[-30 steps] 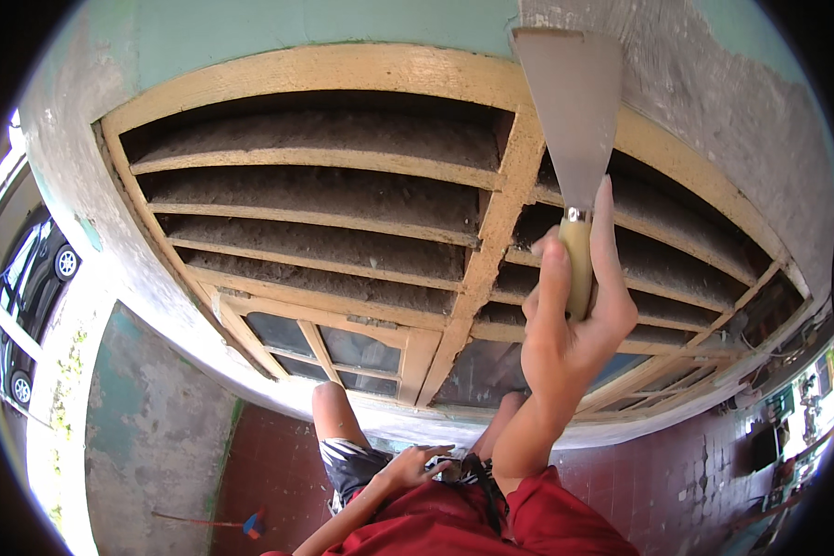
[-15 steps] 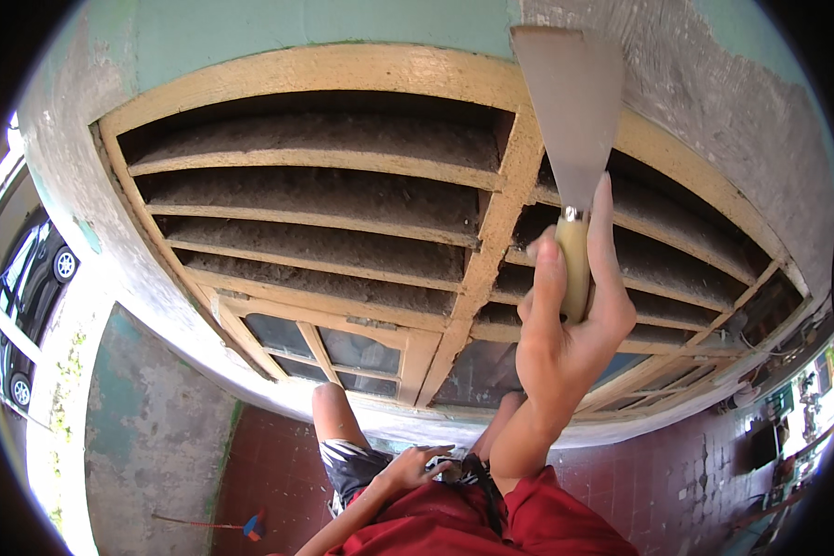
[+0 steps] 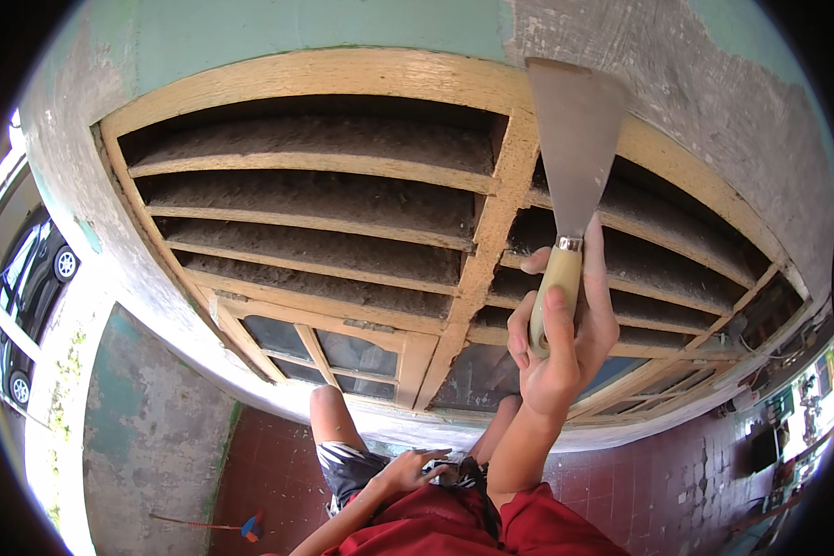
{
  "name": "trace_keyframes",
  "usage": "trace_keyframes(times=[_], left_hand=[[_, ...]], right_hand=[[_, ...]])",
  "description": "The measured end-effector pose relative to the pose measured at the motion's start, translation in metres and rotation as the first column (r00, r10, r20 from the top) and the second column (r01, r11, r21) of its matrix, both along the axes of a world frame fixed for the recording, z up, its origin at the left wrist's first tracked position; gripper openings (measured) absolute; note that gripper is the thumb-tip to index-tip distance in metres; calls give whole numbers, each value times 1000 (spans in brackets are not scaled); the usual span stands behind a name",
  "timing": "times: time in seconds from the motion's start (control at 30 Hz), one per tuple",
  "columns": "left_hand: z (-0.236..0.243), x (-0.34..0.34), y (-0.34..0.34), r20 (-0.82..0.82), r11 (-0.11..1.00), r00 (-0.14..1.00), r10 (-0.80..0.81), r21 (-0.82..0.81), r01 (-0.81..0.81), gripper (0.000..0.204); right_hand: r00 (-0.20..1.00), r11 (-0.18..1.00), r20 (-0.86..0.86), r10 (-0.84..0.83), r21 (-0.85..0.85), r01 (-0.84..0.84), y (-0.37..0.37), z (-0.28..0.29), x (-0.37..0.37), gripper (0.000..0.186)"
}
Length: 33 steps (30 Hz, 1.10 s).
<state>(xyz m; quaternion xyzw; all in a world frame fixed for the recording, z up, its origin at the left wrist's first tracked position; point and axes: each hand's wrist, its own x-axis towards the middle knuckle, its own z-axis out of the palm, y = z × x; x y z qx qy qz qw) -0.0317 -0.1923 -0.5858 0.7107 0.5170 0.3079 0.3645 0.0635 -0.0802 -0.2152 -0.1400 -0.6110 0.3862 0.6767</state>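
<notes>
My right hand (image 3: 570,338) is wrapped round the pale handle of a scraper (image 3: 576,139), with the thumb along the handle and one finger stretched up beside it. Its wide metal blade points up, the straight edge lying over the border between the yellow wooden frame (image 3: 371,72) and the wall (image 3: 621,37), where green paint meets bare grey plaster. Whether the edge touches the wall I cannot tell. My left hand (image 3: 410,471) rests low near my lap, its fingers stretched out and holding nothing.
Dusty louvre slats (image 3: 315,167) fill the frame, above glazed window panes (image 3: 352,352). A red tiled floor (image 3: 269,463) lies below, with a small blue object on a stick (image 3: 250,528) at lower left. Beyond a low wall (image 3: 157,408), a dark car (image 3: 32,306) stands at far left.
The scraper and my right hand have moved down, and the blade edge sits lower on the wall. The thumb now lies across the handle. My left hand has barely moved.
</notes>
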Motion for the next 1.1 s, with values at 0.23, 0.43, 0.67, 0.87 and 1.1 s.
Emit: trace_keyframes(times=[0.23,0.43,0.67,0.87,1.1], left_hand=[[22,-2,-3,-16,995,1000,-24,-95,22,49],[84,-29,46,80,796,971,226,560,-232,50],[343,-72,113,25,-4,893,449,1000,-27,44],[438,-61,149,-109,-137,812,573,964,227,53],[444,-31,180,206,-424,824,528,904,46,39]], right_hand=[[995,997,-63,76,2,-76,7,-9,-4,56],[990,991,-49,135,32,-134,10,-13,-11,58],[990,994,-93,104,33,-101,7,-10,-15,57],[994,996,-67,82,45,-79,3,-6,-21,58],[997,998,-46,68,20,-67,-6,-2,-24,61]])
